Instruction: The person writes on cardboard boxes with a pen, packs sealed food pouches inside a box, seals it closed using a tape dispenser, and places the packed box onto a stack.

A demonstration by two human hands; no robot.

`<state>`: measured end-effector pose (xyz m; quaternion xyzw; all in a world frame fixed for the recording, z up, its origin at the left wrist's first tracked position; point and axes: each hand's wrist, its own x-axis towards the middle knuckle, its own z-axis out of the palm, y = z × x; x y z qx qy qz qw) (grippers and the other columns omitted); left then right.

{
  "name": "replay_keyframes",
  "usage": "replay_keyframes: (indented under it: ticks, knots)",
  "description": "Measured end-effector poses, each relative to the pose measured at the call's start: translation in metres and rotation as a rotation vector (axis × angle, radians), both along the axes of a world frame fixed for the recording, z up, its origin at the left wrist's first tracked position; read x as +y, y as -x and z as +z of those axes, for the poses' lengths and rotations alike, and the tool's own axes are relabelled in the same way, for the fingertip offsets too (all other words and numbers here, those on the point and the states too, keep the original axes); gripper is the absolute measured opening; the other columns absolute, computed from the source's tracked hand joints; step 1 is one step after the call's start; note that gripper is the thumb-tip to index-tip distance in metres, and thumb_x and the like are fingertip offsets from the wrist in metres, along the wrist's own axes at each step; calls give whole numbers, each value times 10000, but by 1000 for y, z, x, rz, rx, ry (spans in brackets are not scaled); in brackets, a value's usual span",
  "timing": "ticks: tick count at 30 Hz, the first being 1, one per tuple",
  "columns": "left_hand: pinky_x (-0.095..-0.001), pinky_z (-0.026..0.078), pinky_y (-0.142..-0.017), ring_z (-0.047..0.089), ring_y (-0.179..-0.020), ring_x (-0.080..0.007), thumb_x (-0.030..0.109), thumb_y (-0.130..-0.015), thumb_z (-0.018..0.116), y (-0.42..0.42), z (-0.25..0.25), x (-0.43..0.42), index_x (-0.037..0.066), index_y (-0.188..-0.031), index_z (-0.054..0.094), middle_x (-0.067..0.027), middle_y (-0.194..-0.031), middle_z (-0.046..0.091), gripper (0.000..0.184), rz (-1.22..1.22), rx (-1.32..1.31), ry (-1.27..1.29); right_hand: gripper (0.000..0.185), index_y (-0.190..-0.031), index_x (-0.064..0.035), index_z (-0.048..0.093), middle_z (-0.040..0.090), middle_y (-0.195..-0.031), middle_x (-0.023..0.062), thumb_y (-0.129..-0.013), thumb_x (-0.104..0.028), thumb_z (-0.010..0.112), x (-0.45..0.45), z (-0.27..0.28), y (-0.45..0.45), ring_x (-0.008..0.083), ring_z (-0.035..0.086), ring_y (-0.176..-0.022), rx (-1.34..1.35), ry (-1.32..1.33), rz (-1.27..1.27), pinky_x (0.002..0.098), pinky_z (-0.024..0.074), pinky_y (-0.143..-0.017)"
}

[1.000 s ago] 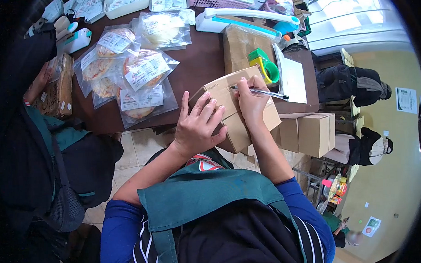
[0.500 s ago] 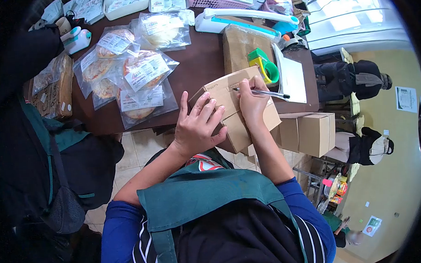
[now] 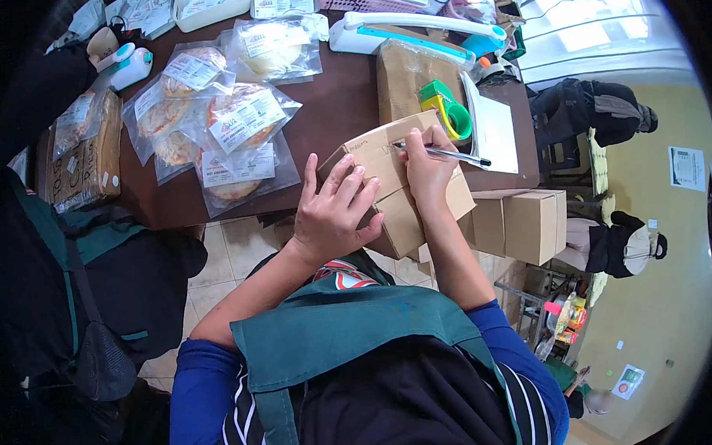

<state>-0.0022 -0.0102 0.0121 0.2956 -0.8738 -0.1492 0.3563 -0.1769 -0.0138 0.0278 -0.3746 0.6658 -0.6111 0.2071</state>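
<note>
A brown cardboard box point(image 3: 386, 182) sits tilted at the table's front edge, with handwriting on its top flap. My right hand point(image 3: 431, 169) is closed around a pen point(image 3: 463, 157), its tip against the flap beside the written letters. Fingers spread, my left hand point(image 3: 336, 203) rests on the left side of the same box. Left of the box lie clear bags of pizza point(image 3: 243, 120) with white printed labels.
A blue-white bag sealer point(image 3: 412, 34) stands at the back, near a taped carton point(image 3: 410, 83), a green-yellow tape dispenser point(image 3: 450, 113) and white paper point(image 3: 498, 135). More boxes point(image 3: 528, 224) stand at right. A co-worker point(image 3: 99, 278) is at left, holding a white device point(image 3: 129, 67); others stand far right.
My right hand and the pen have shifted very slightly on the flap. My left hand stays in place. The co-worker's hand at left has moved a little, and a distant person at right has shifted.
</note>
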Motion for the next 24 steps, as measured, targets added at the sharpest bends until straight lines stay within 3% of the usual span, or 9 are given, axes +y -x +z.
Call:
replay_keyframes:
  ticks: [2,8,24]
  knots:
    - [-639,209,-1052,541,-1146,-289,357,-738,624,0,0,-1,85,-1016,664,-131,-1051,613,391,3,-2,1,363,-590,-84,349,376,-569,-34,-842,-18,602,2,0,2,44,427,-487,74,-7,14,217,414,-435]
    - [-639,210,-1052,541,-1147,-288,353,-736,626,1,1,-1,87,-1010,665,-131,-1051,612,383,6,-3,0,361,-581,-75,355,434,-554,-11,-840,-24,601,0,2,0,50,460,-464,-10,7,-10,215,401,-426]
    - [-643,221,-1043,531,-1150,-285,350,-717,644,2,1,0,99,-1003,672,-121,-1049,607,382,19,2,-9,342,-593,-79,376,434,-549,-26,-855,-37,592,-1,-2,4,41,462,-474,29,11,-19,203,399,-444]
